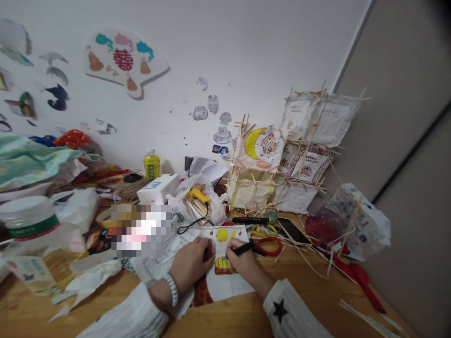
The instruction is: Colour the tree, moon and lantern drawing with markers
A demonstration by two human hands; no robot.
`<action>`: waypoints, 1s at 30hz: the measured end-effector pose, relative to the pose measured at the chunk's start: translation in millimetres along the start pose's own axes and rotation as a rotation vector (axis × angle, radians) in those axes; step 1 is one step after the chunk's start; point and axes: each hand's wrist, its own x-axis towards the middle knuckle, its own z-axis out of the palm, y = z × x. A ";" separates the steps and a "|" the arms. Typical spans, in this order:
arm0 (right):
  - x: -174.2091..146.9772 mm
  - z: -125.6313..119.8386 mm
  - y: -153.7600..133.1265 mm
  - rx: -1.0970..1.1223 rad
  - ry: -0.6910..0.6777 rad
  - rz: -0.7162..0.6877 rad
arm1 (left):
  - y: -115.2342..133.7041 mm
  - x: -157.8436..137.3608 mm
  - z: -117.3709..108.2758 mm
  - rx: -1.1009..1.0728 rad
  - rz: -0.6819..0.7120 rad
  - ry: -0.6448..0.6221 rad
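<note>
A sheet of white paper (232, 286) lies on the wooden table, with a yellow moon, a yellow crescent, small red stars and a brown-and-yellow shape drawn on it. My right hand (245, 263) grips a black marker pen (244, 249), its tip down by the yellow-and-brown shape. Resting on the sheet's left side, my left hand (190, 264) has its fingers laid on the paper. A dark patch shows by its fingertips; I cannot make out what it is. Other printed sheets lie partly under my left hand.
Behind the paper stand stick-framed paper lanterns (262, 148). Scissors (269, 245), a phone (294, 231) and a black pen (251, 220) lie nearby. Leftward are a large plastic jar (31, 234), a white box (158, 188) and a yellow-green bottle (151, 164). Thin sticks lie at right.
</note>
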 end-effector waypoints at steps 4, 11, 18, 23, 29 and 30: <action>0.2 0.8 5.9 -0.013 -0.009 0.006 | 0.3 -0.9 -0.9 -0.005 -0.006 -0.018; 0.0 2.7 5.8 0.026 -0.008 0.025 | -0.1 -0.6 -0.5 -0.006 0.001 0.000; -2.7 -0.1 -0.5 0.064 -0.026 0.050 | 1.4 -0.4 -2.8 0.006 -0.002 -0.021; -3.1 -0.2 0.4 0.093 -0.049 0.083 | 1.5 -1.2 -2.6 0.004 0.003 -0.020; -3.4 -2.0 -1.2 0.121 -0.078 0.108 | 1.6 -1.7 -2.7 0.003 0.001 -0.022; -3.5 -2.5 -2.0 0.125 -0.083 0.112 | 1.6 -1.7 -2.7 0.002 0.001 -0.025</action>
